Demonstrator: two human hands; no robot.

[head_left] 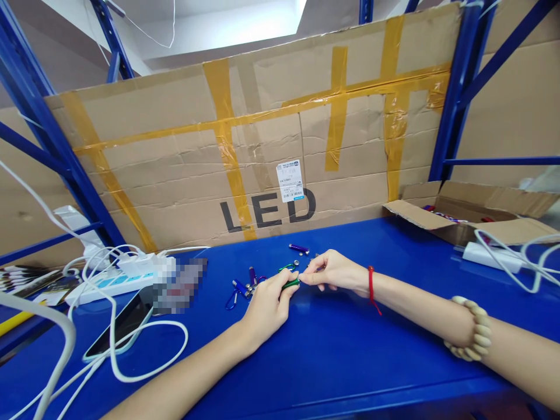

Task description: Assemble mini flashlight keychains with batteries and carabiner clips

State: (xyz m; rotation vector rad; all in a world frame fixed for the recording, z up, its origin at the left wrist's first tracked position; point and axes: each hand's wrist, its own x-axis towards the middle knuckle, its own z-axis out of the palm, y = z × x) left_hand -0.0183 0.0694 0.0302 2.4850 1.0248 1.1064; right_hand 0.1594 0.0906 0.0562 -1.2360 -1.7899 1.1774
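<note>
My left hand [265, 312] is closed around a small green metal tube [291, 284], its end pointing right. At that end my right hand [336, 269] holds thumb and forefinger in a pinch; whatever lies between those fingertips is too small or hidden to make out. Just behind the hands lies a purple metal tube [299, 249] with small silver round pieces [296, 263] near it. A green clip [285, 268] shows beyond my left fingers. Left of my left hand are a blue tube [240, 287], a blue carabiner clip [231, 300] and another purple tube [252, 275], bunched together.
White cables [186, 341] loop over the blue tabletop [350, 356] at left, around a phone [125, 321] and a power strip [111, 286]. An open cardboard box [411, 214] and a white adapter [490, 256] sit at right. A taped cardboard panel [192, 186] stands behind.
</note>
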